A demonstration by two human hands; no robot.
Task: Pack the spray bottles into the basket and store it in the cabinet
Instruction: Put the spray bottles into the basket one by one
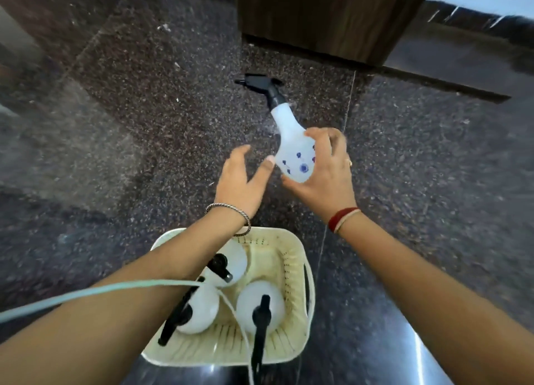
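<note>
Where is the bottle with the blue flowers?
In the head view, the flowered spray bottle is right of centre, held in the right hand above the dark floor, beyond the basket.

Silver bangle (228,211) L; red threads (344,218), ring (350,162) R

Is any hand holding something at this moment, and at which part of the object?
The right hand holds a white spray bottle by its round lower body, black nozzle pointing away. The left hand is open beside it and holds nothing.
</note>
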